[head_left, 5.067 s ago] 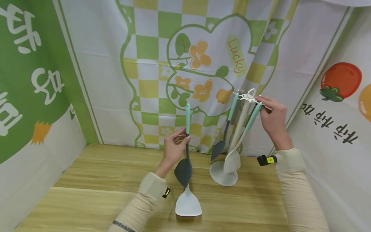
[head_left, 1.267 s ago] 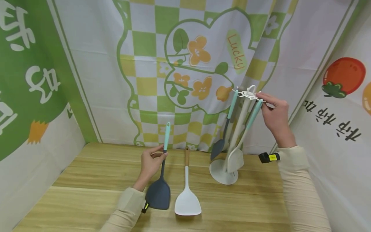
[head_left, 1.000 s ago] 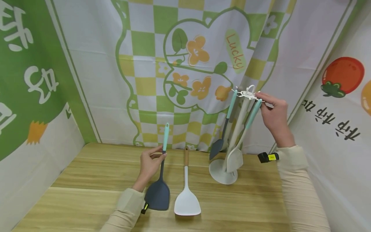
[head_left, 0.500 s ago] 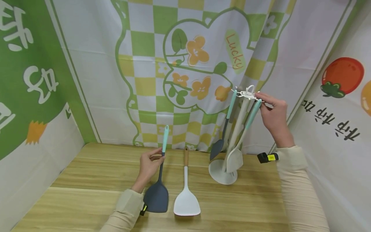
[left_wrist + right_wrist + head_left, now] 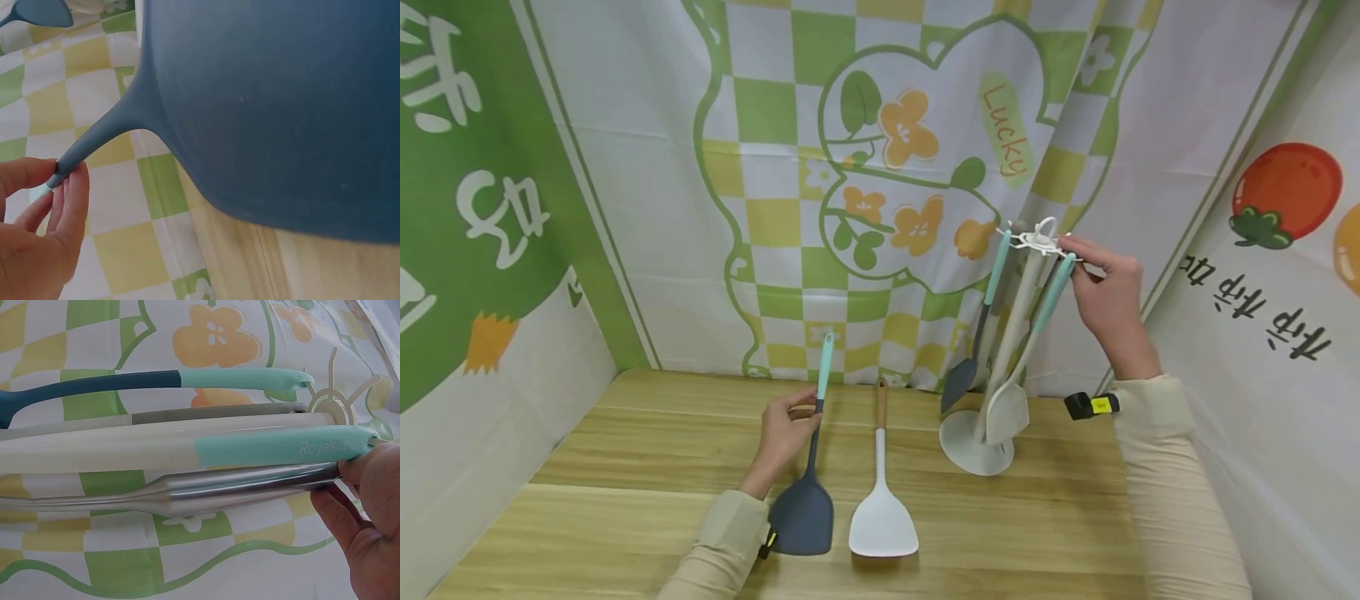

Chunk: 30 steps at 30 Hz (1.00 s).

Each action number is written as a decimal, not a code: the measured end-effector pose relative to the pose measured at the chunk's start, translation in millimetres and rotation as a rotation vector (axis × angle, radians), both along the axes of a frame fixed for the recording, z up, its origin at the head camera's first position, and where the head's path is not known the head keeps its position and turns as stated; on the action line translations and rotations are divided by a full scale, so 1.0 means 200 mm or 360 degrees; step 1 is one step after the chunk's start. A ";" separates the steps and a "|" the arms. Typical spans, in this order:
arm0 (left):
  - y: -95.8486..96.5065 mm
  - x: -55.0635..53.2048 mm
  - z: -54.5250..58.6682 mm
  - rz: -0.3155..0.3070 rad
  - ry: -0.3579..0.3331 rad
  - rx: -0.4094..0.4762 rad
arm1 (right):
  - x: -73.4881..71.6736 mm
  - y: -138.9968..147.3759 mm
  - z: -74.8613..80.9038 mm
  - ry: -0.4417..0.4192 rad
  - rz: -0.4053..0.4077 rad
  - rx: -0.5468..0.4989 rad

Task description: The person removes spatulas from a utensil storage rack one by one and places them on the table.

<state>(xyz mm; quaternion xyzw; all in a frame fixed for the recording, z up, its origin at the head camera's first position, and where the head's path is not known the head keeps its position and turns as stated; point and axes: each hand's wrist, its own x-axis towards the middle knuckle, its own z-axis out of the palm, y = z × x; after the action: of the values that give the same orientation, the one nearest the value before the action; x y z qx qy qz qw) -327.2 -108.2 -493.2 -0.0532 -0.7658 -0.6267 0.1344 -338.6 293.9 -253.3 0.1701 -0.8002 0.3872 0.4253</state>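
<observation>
In the head view my left hand pinches a dark blue-grey turner by its shaft, just below the mint handle. The turner's broad blade points toward me, over the table's left side. Just right of it lies a white turner with a wooden handle. My right hand holds the top of a white utensil rack between thumb and fingers. On the rack hang a dark mint-handled utensil and a cream one. The right wrist view also shows a metal-handled utensil beside my fingertips.
The wooden table ends at a checked curtain behind the rack. Printed cloth borders the right side, and green-and-white cloth stands on the left. The rack's round base sits near the back edge.
My left hand has carried the dark turner left and down from above the white turner, sinking slightly further in the last second. The right hand has stayed at the rack's top.
</observation>
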 end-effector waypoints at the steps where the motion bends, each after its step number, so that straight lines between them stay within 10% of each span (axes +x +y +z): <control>1: 0.00 0.00 -0.01 0.0009 0.0003 -0.0034 | 0.00 0.00 0.00 -0.0001 0.0002 -0.0003; 16: -0.01 -0.03 -0.04 -0.0013 0.0035 -0.0363 | -0.01 0.01 0.00 0.0020 0.0009 -0.0009; 30: -0.03 -0.07 -0.05 -0.0068 -0.0026 -0.0374 | 0.00 0.00 0.00 0.0016 0.0001 -0.0003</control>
<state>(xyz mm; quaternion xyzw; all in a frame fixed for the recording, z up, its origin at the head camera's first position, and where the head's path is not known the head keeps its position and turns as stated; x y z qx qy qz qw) -340.7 -114.3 -503.8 -0.0799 -0.8336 -0.5358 0.1077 -338.0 294.8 -254.0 0.1720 -0.7976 0.3872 0.4294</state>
